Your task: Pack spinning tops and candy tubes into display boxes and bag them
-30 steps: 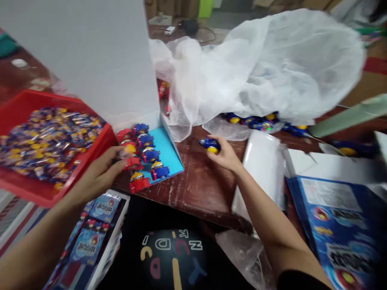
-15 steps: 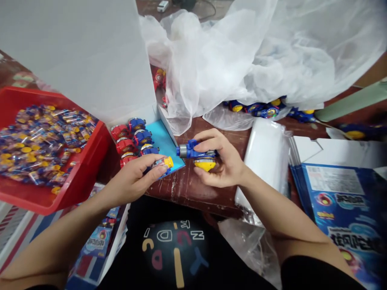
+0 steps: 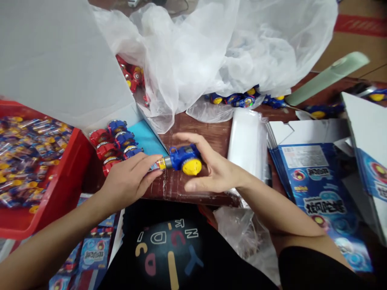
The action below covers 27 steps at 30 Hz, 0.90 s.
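Observation:
My left hand point(image 3: 131, 177) is closed on a small labelled tube with a yellow end point(image 3: 161, 164). The tube's yellow end meets the grey nozzle of a blue toy point(image 3: 178, 156) that has a round yellow part. Around the toy's far side, my right hand point(image 3: 211, 165) has its fingers and thumb spread apart; whether the palm touches the toy is unclear. Behind my left hand, red toys point(image 3: 106, 150) and blue toys point(image 3: 124, 139) stand in rows in a box with a light-blue inside point(image 3: 146, 139).
On the left is a red bin point(image 3: 62, 173) full of small tubes. White plastic bags point(image 3: 187, 52) cover the back, with blue toys point(image 3: 234, 98) at their edge. Clear plastic sleeves point(image 3: 244, 141) and flat printed boxes point(image 3: 314, 177) lie to the right.
The tube and the blue toy, apart before, now meet end to end. My right hand has loosened from its grip on the toy and spread its fingers. The view has shifted right.

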Each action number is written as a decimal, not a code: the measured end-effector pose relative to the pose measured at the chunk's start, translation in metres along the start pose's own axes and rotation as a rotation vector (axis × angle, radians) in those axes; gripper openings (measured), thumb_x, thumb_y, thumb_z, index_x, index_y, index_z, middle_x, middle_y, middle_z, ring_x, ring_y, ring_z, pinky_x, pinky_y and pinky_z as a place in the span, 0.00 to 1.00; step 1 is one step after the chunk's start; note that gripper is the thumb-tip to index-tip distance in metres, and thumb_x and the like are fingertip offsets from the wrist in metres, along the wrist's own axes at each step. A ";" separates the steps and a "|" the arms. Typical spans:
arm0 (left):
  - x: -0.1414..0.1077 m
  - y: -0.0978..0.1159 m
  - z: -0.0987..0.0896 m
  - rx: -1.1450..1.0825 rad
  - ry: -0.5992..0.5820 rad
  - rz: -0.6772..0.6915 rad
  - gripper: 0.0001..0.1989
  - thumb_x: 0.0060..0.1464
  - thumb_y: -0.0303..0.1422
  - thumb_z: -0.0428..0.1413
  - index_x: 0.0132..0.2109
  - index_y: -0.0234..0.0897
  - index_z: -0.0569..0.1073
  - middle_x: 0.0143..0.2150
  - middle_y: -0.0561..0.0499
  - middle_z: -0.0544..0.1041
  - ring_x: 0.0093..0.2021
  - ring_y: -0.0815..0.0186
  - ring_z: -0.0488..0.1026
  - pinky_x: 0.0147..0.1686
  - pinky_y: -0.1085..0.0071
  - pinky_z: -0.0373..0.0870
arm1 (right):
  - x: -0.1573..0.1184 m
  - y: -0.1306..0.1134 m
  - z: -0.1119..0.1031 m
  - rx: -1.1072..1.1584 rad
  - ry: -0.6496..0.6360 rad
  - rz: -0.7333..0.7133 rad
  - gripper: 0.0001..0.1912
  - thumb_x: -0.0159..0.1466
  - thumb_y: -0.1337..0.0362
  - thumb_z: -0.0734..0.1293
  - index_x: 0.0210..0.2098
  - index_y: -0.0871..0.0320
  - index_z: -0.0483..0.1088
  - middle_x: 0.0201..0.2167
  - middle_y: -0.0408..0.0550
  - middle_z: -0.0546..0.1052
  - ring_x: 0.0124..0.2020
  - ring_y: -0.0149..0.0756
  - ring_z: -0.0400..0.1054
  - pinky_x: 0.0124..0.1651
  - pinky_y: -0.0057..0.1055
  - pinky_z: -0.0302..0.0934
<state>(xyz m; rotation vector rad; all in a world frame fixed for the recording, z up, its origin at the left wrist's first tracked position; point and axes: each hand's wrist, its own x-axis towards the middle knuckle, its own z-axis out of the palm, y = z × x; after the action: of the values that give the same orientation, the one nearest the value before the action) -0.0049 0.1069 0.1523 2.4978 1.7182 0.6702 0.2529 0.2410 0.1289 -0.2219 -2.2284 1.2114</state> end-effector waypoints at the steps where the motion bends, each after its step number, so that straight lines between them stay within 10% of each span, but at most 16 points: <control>1: 0.002 -0.001 -0.005 -0.144 -0.067 -0.102 0.16 0.73 0.39 0.54 0.60 0.37 0.75 0.50 0.44 0.82 0.46 0.59 0.80 0.46 0.66 0.76 | -0.002 -0.001 -0.006 -0.104 0.021 -0.062 0.52 0.60 0.47 0.80 0.74 0.47 0.52 0.74 0.58 0.59 0.75 0.55 0.57 0.70 0.54 0.65; 3: 0.004 0.001 -0.015 -0.458 -0.248 -0.314 0.18 0.74 0.44 0.51 0.57 0.38 0.77 0.46 0.47 0.82 0.42 0.61 0.79 0.41 0.69 0.76 | -0.005 -0.001 -0.017 -0.315 0.022 -0.163 0.45 0.64 0.55 0.78 0.74 0.39 0.56 0.78 0.49 0.54 0.79 0.55 0.48 0.74 0.60 0.60; 6: 0.003 0.011 -0.024 -0.734 -0.417 -0.471 0.21 0.74 0.48 0.48 0.52 0.37 0.78 0.38 0.50 0.80 0.34 0.64 0.76 0.32 0.71 0.73 | -0.006 -0.002 -0.020 -0.423 0.006 -0.266 0.36 0.74 0.65 0.67 0.75 0.35 0.55 0.73 0.44 0.66 0.73 0.44 0.64 0.68 0.49 0.71; 10: -0.001 0.013 -0.025 -0.431 -0.137 -0.345 0.19 0.73 0.45 0.50 0.55 0.37 0.78 0.45 0.46 0.82 0.42 0.60 0.78 0.45 0.67 0.77 | 0.014 -0.007 -0.017 -0.335 0.151 -0.263 0.38 0.73 0.55 0.70 0.77 0.43 0.54 0.65 0.47 0.76 0.57 0.38 0.78 0.58 0.33 0.76; 14: 0.009 -0.041 -0.023 -0.004 0.067 -0.325 0.25 0.73 0.47 0.50 0.66 0.36 0.73 0.62 0.41 0.78 0.62 0.53 0.75 0.62 0.60 0.74 | 0.067 0.012 -0.018 -0.422 0.176 -0.164 0.33 0.72 0.48 0.69 0.72 0.52 0.64 0.63 0.48 0.77 0.58 0.45 0.76 0.60 0.40 0.72; 20: 0.018 -0.129 -0.002 0.180 -0.107 -0.387 0.31 0.75 0.43 0.39 0.71 0.24 0.67 0.74 0.33 0.65 0.76 0.48 0.59 0.77 0.51 0.54 | 0.158 0.069 0.014 -0.882 -0.104 -0.090 0.27 0.72 0.56 0.70 0.68 0.53 0.67 0.53 0.52 0.79 0.56 0.50 0.72 0.51 0.41 0.70; 27: 0.008 -0.131 0.020 0.166 -0.052 -0.459 0.29 0.75 0.41 0.40 0.72 0.28 0.67 0.75 0.38 0.65 0.76 0.52 0.61 0.77 0.53 0.55 | 0.208 0.101 0.035 -1.018 -0.394 -0.328 0.18 0.67 0.54 0.76 0.53 0.52 0.76 0.40 0.46 0.80 0.50 0.48 0.71 0.43 0.37 0.68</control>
<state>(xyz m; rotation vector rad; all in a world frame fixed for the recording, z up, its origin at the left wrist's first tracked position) -0.1112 0.1688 0.1015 2.0592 2.2920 0.4332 0.0512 0.3583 0.1189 0.0098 -2.8947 -0.1467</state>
